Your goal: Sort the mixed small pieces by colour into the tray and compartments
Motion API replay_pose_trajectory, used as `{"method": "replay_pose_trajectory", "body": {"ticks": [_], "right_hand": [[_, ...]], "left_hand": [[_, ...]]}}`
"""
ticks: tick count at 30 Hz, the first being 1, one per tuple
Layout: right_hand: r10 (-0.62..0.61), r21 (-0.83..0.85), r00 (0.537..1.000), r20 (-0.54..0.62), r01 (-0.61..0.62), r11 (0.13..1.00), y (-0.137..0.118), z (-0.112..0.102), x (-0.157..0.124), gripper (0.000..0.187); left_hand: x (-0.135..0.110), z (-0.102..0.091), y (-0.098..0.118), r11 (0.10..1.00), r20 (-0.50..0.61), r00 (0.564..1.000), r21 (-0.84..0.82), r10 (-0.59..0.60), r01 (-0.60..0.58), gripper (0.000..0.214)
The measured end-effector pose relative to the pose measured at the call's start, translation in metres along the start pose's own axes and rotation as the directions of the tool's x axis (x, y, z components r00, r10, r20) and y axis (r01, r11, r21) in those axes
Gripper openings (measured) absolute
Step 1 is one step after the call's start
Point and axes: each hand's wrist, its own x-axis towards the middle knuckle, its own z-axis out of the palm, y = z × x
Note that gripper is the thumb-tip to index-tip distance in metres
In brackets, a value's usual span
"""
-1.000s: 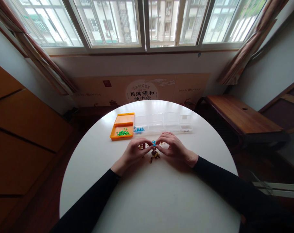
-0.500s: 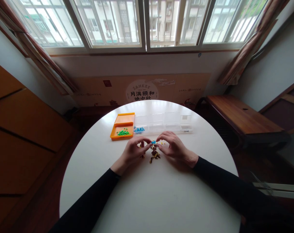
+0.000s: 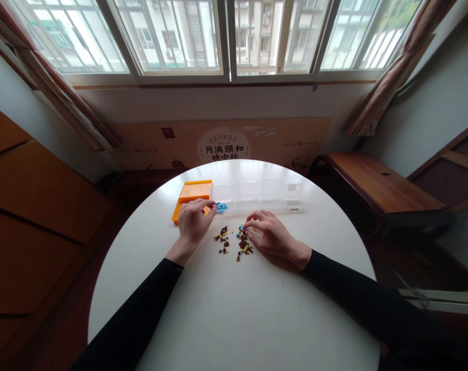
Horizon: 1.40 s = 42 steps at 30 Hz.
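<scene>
My left hand [image 3: 193, 221] reaches over the near right corner of the orange box, its thumb and forefinger bent together around a small blue piece at the edge of the blue pieces [image 3: 222, 207]. These lie in the leftmost clear compartment. My right hand [image 3: 271, 233] rests by the right-hand pile of dark brown and yellow pieces [image 3: 243, 246]. Its forefinger touches the pile's far end, where a few blue bits show, and the thumb is held apart. A looser group of brown and yellow pieces [image 3: 223, 238] lies between the hands.
The orange box [image 3: 195, 189] stands with its lid open at the back left; my left hand covers most of its tray. A clear compartment case [image 3: 253, 204] with raised lids extends to its right. Everything stands on a round white table [image 3: 237, 314]. A wooden bench [image 3: 367, 180] is beyond, at right.
My left hand has moved left and away from me, from the piles to the blue pieces. My right hand stays by the right-hand pile. The loose brown pieces are now uncovered.
</scene>
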Motion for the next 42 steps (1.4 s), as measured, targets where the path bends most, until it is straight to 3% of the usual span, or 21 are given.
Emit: {"method": "replay_pose_trajectory", "body": {"ticks": [7, 13, 15, 19, 25, 32, 42], "right_hand": [[-0.012, -0.001, 1.000, -0.009, 0.012, 1.000, 0.000, 0.000, 0.000, 0.011], [-0.005, 0.000, 1.000, 0.001, 0.005, 1.000, -0.001, -0.001, 0.000, 0.007], [0.004, -0.004, 1.000, 0.009, -0.004, 1.000, -0.001, -0.002, -0.001, 0.008], [0.043, -0.024, 0.999, 0.013, -0.043, 0.999, -0.001, -0.002, -0.001, 0.014], [0.041, -0.040, 0.999, 0.020, -0.040, 0.998, -0.001, -0.001, -0.002, 0.016], [0.024, -0.049, 1.000, 0.014, -0.023, 0.999, 0.001, 0.001, -0.002, 0.010], [0.024, -0.060, 1.000, 0.007, -0.023, 0.998, 0.005, 0.003, -0.003, 0.004]], "left_hand": [[-0.001, 0.005, -0.009, 0.999, 0.024, 1.000, 0.044, 0.008, -0.009, 0.009], [-0.012, -0.004, 0.010, 0.991, 0.037, 0.991, -0.040, 0.129, -0.128, 0.014], [-0.019, -0.006, 0.019, 0.974, 0.092, 0.975, -0.119, 0.202, -0.191, 0.013], [-0.031, -0.009, 0.031, 0.910, 0.256, 0.891, -0.285, 0.374, -0.300, 0.008], [-0.032, -0.010, 0.033, 0.900, 0.305, 0.877, -0.350, 0.371, -0.259, 0.012], [-0.035, -0.006, 0.028, 0.881, 0.332, 0.841, -0.362, 0.427, -0.304, 0.017], [-0.035, -0.005, 0.028, 0.881, 0.324, 0.842, -0.356, 0.430, -0.312, 0.009]]}}
